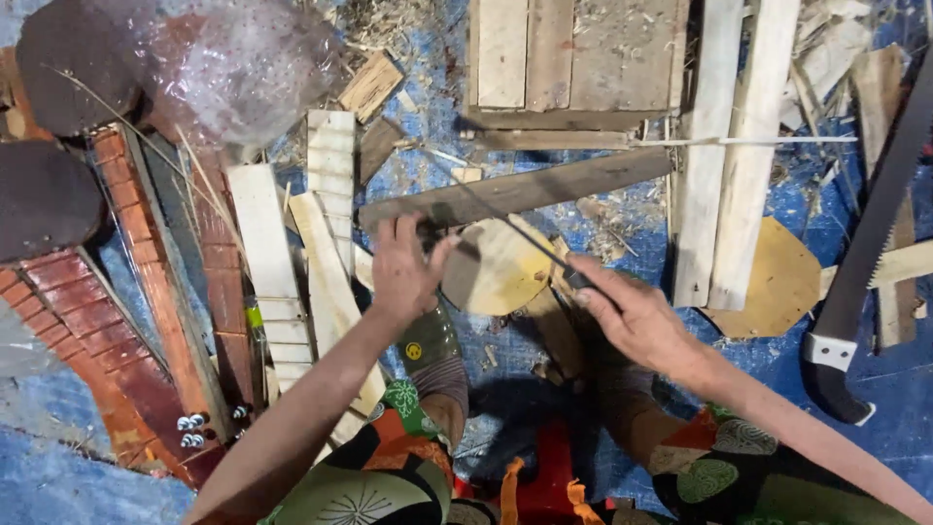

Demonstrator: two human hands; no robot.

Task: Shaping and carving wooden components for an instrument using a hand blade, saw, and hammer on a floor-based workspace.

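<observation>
My left hand (403, 267) is closed on a small dark object at the left edge of a round pale wooden block (496, 267); what the object is I cannot tell. My right hand (632, 313) pinches the near end of a thin dark strip (505, 219). The strip runs up and left across the block and over a long dark plank (530, 188) lying behind it. Both hands are in front of my knees, with the block between them. My legs in patterned cloth fill the bottom of the view.
A long saw (870, 238) with a black handle lies at the right on the blue tarp (904, 389). Pale planks (729, 156) and a slatted wooden panel (573, 58) lie behind. A flat octagonal wood piece (777, 282), slats (277, 282), red brickwork (87, 311) and a plastic bag (243, 68) surround me.
</observation>
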